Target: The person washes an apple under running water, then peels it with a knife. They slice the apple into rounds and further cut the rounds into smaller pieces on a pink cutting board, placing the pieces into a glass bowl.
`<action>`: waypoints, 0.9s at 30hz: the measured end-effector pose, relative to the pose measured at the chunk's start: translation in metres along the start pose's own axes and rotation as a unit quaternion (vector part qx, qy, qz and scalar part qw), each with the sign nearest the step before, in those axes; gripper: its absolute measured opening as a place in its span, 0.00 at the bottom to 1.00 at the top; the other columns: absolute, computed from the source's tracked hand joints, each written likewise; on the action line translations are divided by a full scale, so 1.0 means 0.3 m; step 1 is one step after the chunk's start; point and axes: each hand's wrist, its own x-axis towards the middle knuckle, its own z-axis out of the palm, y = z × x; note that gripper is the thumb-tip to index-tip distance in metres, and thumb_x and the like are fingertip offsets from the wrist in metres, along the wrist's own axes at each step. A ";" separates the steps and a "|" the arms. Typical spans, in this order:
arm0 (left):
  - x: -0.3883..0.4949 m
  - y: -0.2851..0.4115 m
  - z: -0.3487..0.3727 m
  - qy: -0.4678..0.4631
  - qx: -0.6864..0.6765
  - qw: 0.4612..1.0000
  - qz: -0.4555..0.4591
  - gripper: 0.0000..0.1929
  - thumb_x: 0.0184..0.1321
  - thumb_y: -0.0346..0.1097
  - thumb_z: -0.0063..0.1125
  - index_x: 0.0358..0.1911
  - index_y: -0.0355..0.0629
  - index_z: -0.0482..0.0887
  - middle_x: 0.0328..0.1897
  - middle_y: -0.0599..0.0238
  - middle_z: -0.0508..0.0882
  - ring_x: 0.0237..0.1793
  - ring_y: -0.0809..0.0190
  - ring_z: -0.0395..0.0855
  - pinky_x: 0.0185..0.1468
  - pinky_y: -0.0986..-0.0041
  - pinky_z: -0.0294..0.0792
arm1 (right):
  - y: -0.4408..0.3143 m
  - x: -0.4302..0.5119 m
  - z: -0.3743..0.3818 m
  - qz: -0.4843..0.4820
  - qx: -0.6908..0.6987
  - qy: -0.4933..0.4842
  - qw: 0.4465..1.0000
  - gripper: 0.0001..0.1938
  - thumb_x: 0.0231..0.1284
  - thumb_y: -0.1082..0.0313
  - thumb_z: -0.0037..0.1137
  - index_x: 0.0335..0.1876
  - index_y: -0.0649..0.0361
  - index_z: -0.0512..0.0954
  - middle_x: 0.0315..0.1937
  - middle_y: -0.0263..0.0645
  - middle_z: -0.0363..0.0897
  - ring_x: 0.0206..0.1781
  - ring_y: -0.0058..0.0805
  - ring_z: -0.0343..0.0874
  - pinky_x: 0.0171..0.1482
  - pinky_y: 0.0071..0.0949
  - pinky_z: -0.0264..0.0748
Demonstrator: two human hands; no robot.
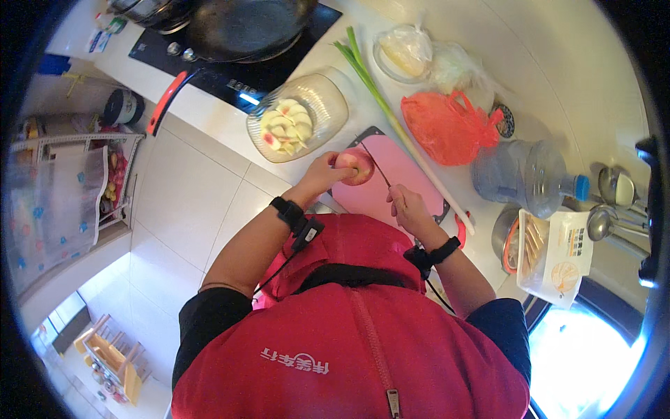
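A red-and-yellow apple (356,168) is held in my left hand (328,173), over the left part of a pink cutting board (408,175). My right hand (411,209) grips a knife (378,163), whose narrow blade points up and to the left, close beside the apple's right side. Whether the blade touches the skin I cannot tell. Just beyond my left hand stands a ribbed clear bowl (332,99), and cut pale apple pieces (287,125) lie in it. My fingers hide the knife's handle.
A long scallion (390,112) lies along the board's far edge. Beyond it are a red plastic bag (445,128) and a large clear water bottle (518,175). A frying pan (246,29) rests on the black cooktop (220,78), its red handle (166,102) jutting past the counter edge.
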 end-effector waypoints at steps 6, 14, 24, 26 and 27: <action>0.110 -0.113 0.116 0.010 0.037 0.999 -0.008 0.30 0.45 0.45 0.73 0.49 0.33 0.78 0.43 0.56 0.84 0.42 0.63 0.82 0.48 0.72 0.74 | 0.128 -0.063 0.058 0.129 0.104 0.033 0.986 0.17 0.74 0.55 0.38 0.42 0.61 0.73 0.20 0.47 0.76 0.22 0.44 0.79 0.28 0.41 0.74; 0.103 -0.074 0.143 0.053 0.174 0.982 0.052 0.27 0.47 0.43 0.72 0.48 0.34 0.76 0.42 0.57 0.83 0.41 0.61 0.82 0.46 0.71 0.75 | 0.174 -0.135 0.131 0.089 0.043 0.098 0.990 0.14 0.74 0.56 0.39 0.46 0.59 0.72 0.28 0.56 0.78 0.32 0.58 0.80 0.36 0.52 0.75; 0.045 0.050 0.154 0.001 0.436 0.769 0.467 0.16 0.49 0.38 0.69 0.42 0.45 0.85 0.44 0.63 0.83 0.51 0.53 0.79 0.52 0.65 0.74 | 0.161 -0.124 0.114 0.055 -0.087 0.133 0.986 0.14 0.74 0.61 0.38 0.57 0.56 0.71 0.26 0.56 0.79 0.31 0.57 0.80 0.36 0.51 0.76; 0.044 0.052 0.157 -0.019 0.440 0.754 0.487 0.14 0.50 0.36 0.67 0.41 0.47 0.85 0.45 0.65 0.83 0.52 0.53 0.79 0.52 0.64 0.74 | 0.150 -0.127 0.115 0.079 -0.122 0.108 0.983 0.18 0.74 0.62 0.39 0.65 0.52 0.65 0.29 0.58 0.79 0.32 0.59 0.80 0.37 0.52 0.76; 0.043 0.050 0.158 -0.020 0.444 0.755 0.483 0.13 0.50 0.35 0.67 0.41 0.46 0.85 0.45 0.66 0.83 0.52 0.53 0.79 0.52 0.64 0.75 | 0.145 -0.128 0.117 0.078 -0.138 0.100 0.982 0.21 0.73 0.62 0.40 0.70 0.49 0.63 0.31 0.59 0.80 0.33 0.60 0.80 0.38 0.53 0.76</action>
